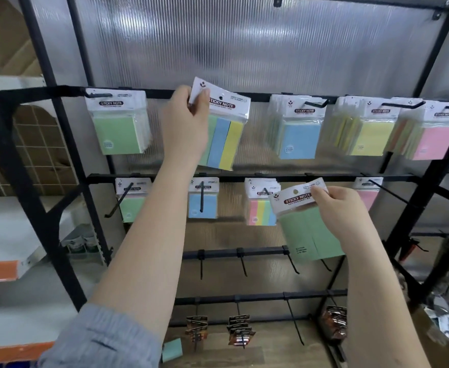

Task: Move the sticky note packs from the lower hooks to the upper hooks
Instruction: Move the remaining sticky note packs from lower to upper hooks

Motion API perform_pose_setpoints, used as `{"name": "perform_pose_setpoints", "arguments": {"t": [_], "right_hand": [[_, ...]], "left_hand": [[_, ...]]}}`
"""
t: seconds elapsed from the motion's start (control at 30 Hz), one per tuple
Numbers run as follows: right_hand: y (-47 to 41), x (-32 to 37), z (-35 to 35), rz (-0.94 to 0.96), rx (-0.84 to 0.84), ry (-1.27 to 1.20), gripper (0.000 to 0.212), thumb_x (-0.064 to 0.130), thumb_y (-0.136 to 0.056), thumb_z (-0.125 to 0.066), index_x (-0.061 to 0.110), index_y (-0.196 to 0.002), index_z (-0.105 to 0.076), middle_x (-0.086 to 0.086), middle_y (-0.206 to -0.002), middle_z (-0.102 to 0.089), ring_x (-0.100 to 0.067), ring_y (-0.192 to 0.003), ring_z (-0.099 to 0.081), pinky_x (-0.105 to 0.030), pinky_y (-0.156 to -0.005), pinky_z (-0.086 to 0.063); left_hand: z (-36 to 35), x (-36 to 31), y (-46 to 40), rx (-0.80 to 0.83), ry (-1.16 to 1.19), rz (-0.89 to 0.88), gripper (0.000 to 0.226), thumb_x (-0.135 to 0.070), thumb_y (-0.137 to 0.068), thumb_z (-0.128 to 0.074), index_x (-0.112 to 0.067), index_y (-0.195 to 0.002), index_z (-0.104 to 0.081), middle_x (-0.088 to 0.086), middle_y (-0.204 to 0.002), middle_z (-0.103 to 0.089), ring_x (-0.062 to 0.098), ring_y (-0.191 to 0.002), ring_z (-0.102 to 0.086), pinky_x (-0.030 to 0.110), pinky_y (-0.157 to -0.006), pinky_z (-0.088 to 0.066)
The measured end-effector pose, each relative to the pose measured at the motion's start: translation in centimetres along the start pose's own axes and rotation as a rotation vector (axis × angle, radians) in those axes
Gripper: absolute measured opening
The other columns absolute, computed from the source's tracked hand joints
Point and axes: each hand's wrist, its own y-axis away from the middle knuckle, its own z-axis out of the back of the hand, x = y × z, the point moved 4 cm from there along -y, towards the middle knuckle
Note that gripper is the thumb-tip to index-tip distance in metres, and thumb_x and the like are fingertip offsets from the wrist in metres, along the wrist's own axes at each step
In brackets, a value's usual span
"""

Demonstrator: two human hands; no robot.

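Observation:
My left hand (185, 123) pinches the white header of a striped green-blue-yellow sticky note pack (226, 134), held tilted against the upper rail (260, 98). My right hand (340, 211) grips the header of a green sticky note pack (308, 235) in front of the lower rail (231, 177). On the upper hooks hang green (120, 126), blue (299, 131), yellow (369, 131) and pink (433, 134) packs. The lower hooks carry a green pack (132, 201), a blue pack (202, 199), a multicolour pack (260, 205) and a pink pack (365, 192).
Two lower rails have bare black hooks (242, 264), and small brown packets (238, 332) hang on the lowest one. A loose teal pad (172, 350) lies on the wooden floor board. Black frame posts (45, 160) flank the rack; white shelves (11, 235) stand at left.

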Motion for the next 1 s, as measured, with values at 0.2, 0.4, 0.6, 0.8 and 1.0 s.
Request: {"name": "perform_pose_setpoints", "arguments": {"t": [0.2,0.4,0.6,0.8,1.0], "right_hand": [[-0.9,0.0,-0.7,0.003,0.003,-0.01,0.041,0.025,-0.096,-0.045,-0.015,-0.094,-0.054,-0.007,-0.065,-0.036,-0.017,-0.055,-0.028,-0.029,-0.051,-0.02],[-1.7,0.0,-0.9,-0.003,-0.012,-0.013,0.041,0.024,-0.095,-0.045,-0.015,-0.092,-0.054,-0.005,-0.064,-0.036,-0.016,-0.055,-0.028,-0.03,-0.052,-0.02],[-2.5,0.0,-1.1,-0.007,-0.02,-0.025,0.042,0.025,-0.096,-0.045,-0.015,-0.097,-0.055,-0.008,-0.067,-0.038,-0.016,-0.054,-0.028,-0.03,-0.052,-0.02],[-2.8,0.6,-1.1,0.002,-0.033,-0.039,0.03,0.025,-0.096,-0.046,0.004,-0.074,-0.049,0.001,-0.056,-0.026,-0.015,-0.052,-0.021,-0.029,-0.051,-0.015],[-2.4,0.5,-0.8,0.006,-0.015,-0.04,0.039,0.025,-0.096,-0.045,-0.012,-0.086,-0.055,-0.001,-0.057,-0.03,-0.015,-0.052,-0.024,-0.029,-0.05,-0.018]], "left_hand": [[-1.7,1.8,-0.5,-0.012,-0.01,0.032,0.041,-0.022,-0.098,-0.047,-0.022,-0.062,-0.027,-0.008,-0.057,-0.03,-0.001,-0.047,-0.035,0.014,-0.047,-0.028],[-2.2,3.0,-0.7,-0.024,-0.055,0.074,0.042,-0.024,-0.098,-0.046,-0.02,-0.063,-0.023,-0.005,-0.058,-0.026,0.01,-0.05,-0.023,0.019,-0.046,-0.026],[-3.1,3.8,-1.5,-0.02,-0.096,0.114,0.042,-0.025,-0.099,-0.045,-0.021,-0.062,-0.025,-0.007,-0.058,-0.029,0.008,-0.049,-0.028,0.011,-0.046,-0.031],[-4.1,5.0,-3.1,-0.068,-0.154,0.147,0.042,-0.022,-0.097,-0.048,-0.021,-0.062,-0.024,-0.008,-0.061,-0.028,0.008,-0.054,-0.026,0.016,-0.046,-0.028],[-3.8,5.4,-2.8,-0.11,-0.126,0.202,0.016,-0.026,-0.093,-0.057,-0.013,-0.086,-0.05,0.0,-0.083,-0.051,0.011,-0.068,-0.043,0.015,-0.051,-0.031]]}}
